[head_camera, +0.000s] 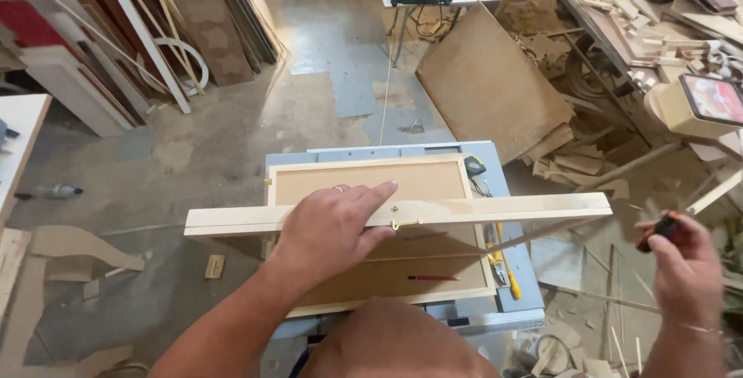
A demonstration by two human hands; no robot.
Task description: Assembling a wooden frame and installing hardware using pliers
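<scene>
Your left hand (329, 227) lies palm down and spread flat on the long pale wooden strip (495, 209), fingers extended, forefinger pointing along the strip toward a small brass fitting (404, 223) fixed on its near edge; the hand presses rather than clasps, nothing enclosed in it; a ring shows on one finger. Your right hand (685, 270) is held off to the side, clear of the bench, fingers curled tight around a small dark tool with an orange-red end (659, 231); what kind of tool it is cannot be told, the picture being blurred there. The strip lies crosswise over a framed panel (371, 181) with a brown board centre and pale wood border, overhanging it at both ends; the panel rests on a grey-blue work table (503, 312). A red pencil (433, 277) lies on the panel near its front edge, apart from both hands; a yellow-handled tool (511, 277) and a tape measure (474, 166) lie along the table's right side. Offcuts (573, 163) litter the floor to the right.
</scene>
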